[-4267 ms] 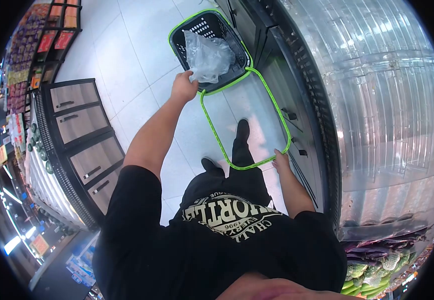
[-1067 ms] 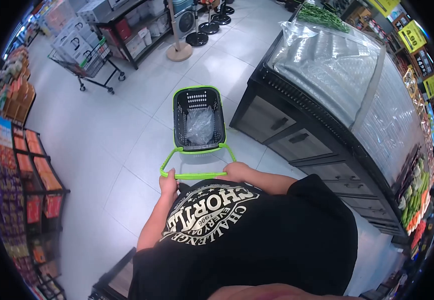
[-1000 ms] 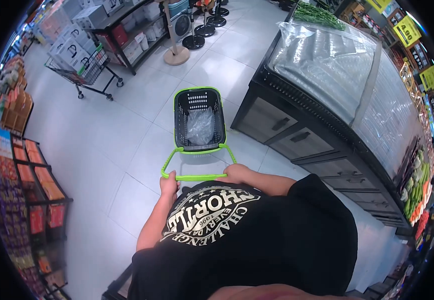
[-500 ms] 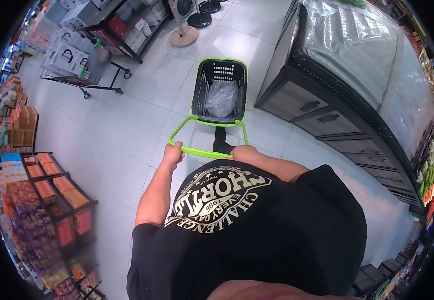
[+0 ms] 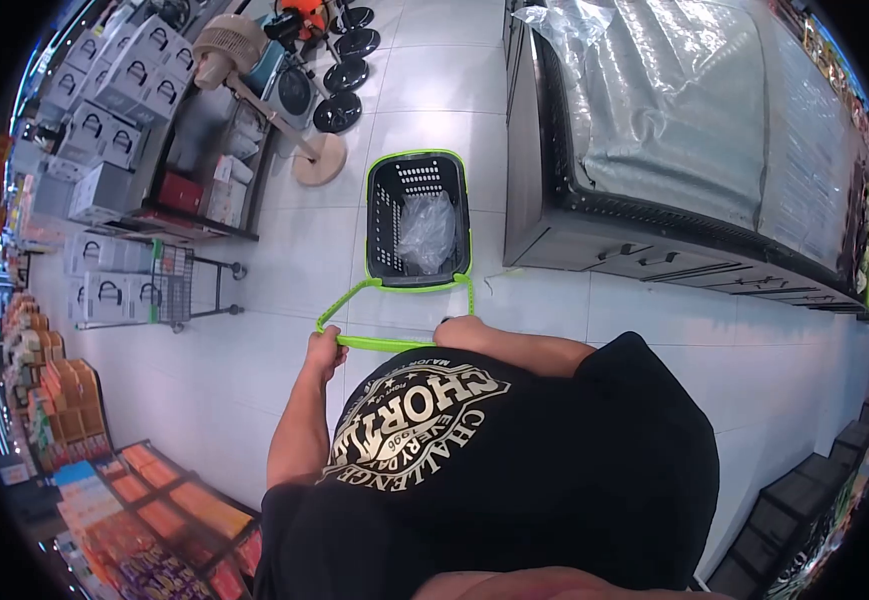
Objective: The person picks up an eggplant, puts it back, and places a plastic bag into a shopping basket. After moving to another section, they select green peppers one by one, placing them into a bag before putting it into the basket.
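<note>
A black shopping basket [image 5: 381, 235] with a bright green rim is on the floor ahead of me, with a crumpled clear plastic bag [image 5: 426, 228] inside. Its green handle [image 5: 379, 343] is swung out towards my body. My left hand [image 5: 324, 352] is closed round the handle's left end. At the other end my right hand [image 5: 460, 331] grips it near the corner, its fingers partly hidden from above.
A covered display counter [image 5: 594, 230] with drawers runs along the right. On the left are a cart of white boxes [image 5: 172, 280], a shelf [image 5: 194, 205] and standing fans [image 5: 319, 160]. Snack racks [image 5: 169, 495] stand at lower left. Pale tiled floor [image 5: 424, 90] stretches ahead.
The surroundings have shifted: the cart and snack racks now sit lower in view, and more fans show at the top. Both hands still hold the handle, and the basket appears slightly lower and further left.
</note>
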`<move>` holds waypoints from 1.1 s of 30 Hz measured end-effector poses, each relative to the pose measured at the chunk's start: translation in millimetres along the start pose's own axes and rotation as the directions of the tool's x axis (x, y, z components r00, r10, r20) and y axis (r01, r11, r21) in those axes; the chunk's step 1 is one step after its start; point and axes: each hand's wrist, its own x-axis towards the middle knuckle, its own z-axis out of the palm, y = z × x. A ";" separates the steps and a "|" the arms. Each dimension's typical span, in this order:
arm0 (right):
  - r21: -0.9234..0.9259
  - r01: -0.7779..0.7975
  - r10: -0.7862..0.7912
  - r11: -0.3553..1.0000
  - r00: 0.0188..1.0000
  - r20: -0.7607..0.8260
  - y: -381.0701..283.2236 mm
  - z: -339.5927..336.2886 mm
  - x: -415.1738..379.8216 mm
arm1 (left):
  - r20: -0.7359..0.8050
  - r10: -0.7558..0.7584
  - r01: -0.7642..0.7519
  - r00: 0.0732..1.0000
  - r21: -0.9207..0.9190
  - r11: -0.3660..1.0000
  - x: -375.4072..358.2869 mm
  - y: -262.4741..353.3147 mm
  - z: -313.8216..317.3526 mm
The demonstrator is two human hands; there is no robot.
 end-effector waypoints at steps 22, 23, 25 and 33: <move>0.276 -0.229 0.288 0.933 0.938 -0.195 148.2 -134.0 117.4 | 0.209 -0.038 0.016 0.977 0.107 0.994 203.3 169.3 94.5; 0.282 -0.236 0.300 0.930 0.930 -0.211 152.6 -145.5 122.4 | 0.222 -0.041 0.015 0.974 0.118 0.993 217.0 179.4 99.6; 0.366 -0.268 0.347 0.891 0.922 -0.171 162.9 -174.7 126.6 | 0.241 -0.063 0.024 0.969 0.159 0.987 235.0 203.8 115.3; 0.440 -0.368 0.494 0.819 0.842 -0.215 219.2 -251.6 169.3 | 0.487 0.090 -0.322 0.869 0.418 0.850 319.1 274.5 159.1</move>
